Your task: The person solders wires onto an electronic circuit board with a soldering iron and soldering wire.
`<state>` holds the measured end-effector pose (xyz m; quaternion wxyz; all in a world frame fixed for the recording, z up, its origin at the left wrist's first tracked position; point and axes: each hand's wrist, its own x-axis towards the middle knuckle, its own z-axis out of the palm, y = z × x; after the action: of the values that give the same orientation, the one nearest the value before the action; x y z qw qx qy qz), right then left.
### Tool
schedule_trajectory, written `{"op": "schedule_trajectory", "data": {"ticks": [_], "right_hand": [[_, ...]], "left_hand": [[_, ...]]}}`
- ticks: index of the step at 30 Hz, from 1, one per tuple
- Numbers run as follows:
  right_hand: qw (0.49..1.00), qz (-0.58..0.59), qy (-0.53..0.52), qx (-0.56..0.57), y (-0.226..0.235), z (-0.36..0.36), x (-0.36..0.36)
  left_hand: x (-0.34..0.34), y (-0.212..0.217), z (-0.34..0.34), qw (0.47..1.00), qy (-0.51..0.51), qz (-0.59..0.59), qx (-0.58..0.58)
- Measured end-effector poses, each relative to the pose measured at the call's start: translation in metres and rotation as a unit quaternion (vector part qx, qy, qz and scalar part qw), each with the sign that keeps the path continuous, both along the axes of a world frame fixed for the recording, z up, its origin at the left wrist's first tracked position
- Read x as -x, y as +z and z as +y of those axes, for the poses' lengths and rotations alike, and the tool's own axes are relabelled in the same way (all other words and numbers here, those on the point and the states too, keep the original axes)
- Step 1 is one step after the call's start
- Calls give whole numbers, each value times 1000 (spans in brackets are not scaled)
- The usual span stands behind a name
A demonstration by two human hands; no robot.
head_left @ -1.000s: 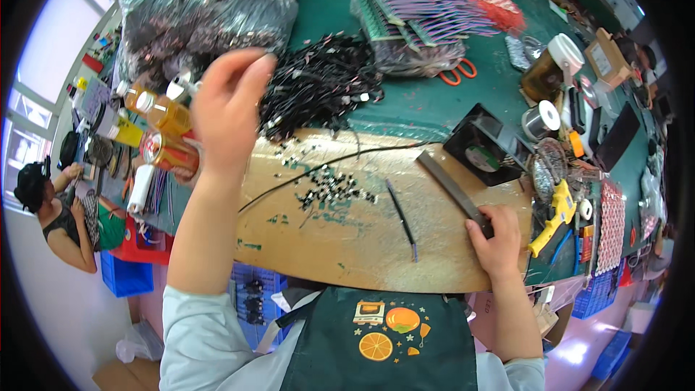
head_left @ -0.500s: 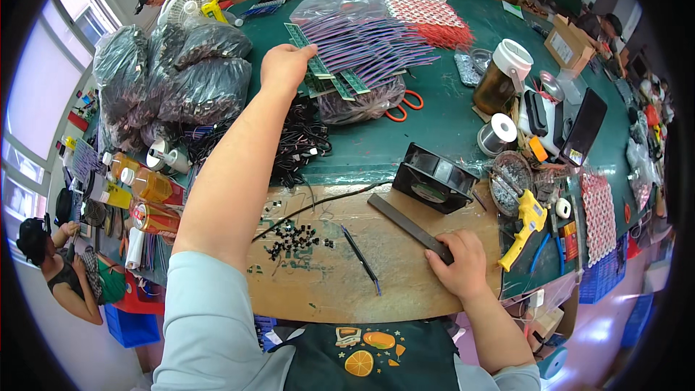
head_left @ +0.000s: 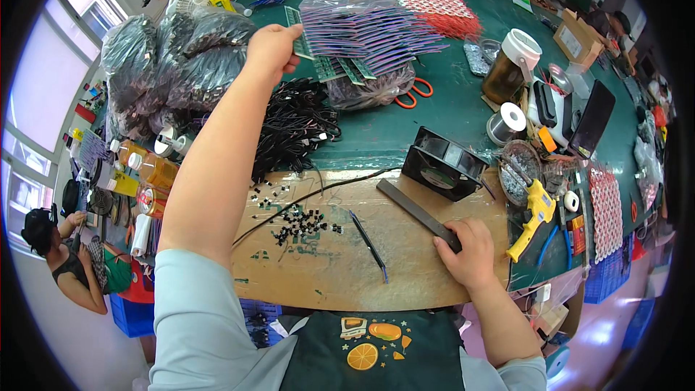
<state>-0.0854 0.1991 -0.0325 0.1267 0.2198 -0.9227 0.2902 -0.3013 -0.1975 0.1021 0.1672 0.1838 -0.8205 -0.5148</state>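
My left hand [head_left: 272, 51] reaches far forward, thumb and fingers pinching the edge of a green circuit board strip [head_left: 297, 32]. The strip is at the left side of a fanned pile of purple wires [head_left: 369, 38], where other green circuit board strips [head_left: 350, 71] show. Low on the right, my right hand [head_left: 469, 252] grips the near end of a dark flat bar [head_left: 416, 213] lying slantwise on the brown work board [head_left: 434, 286]. Left of the bar are a thin black cable piece with blue wire ends [head_left: 369, 247] and many small black connectors [head_left: 302, 224].
A square black fan [head_left: 443, 164] stands behind the bar. Black cables [head_left: 297, 127] and grey plastic bags [head_left: 177, 65] fill the left. Orange-handled scissors [head_left: 414, 94], a lidded jug [head_left: 512, 65], a solder spool [head_left: 507, 124] and a yellow glue gun [head_left: 533, 219] are to the right.
My left hand has shifted left relative to the wire pile, drawing the circuit board strip outward. My right hand keeps its hold on the bar. The whole view has shifted slightly.
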Motion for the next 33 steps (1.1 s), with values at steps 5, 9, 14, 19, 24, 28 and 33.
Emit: {"op": "schedule_trajectory", "data": {"ticks": [5,9,14,19,24,28,33], "right_hand": [[1000,2,3,1,2,-1,0],[1000,3,-5,0,2,-1,-2],[1000,-3,-8,3,2,0,-3],[1000,7,-4,2,-2,1,-2],[1000,-5,1,1,0,-1,0],[1000,-4,-11,-7,-2,0,-3],[999,32,20,-13,-6,1,-3]], "left_hand": [[-1,-15,-6,997,-50,-32,-46],[-2,-11,-2,997,-38,-34,65],[-1,-17,1,982,-25,0,189],[1,-19,2,970,-24,102,218],[-38,6,6,971,1,200,-133],[-115,2,27,972,-64,198,-108],[-221,-47,62,991,-93,52,-78]]}}
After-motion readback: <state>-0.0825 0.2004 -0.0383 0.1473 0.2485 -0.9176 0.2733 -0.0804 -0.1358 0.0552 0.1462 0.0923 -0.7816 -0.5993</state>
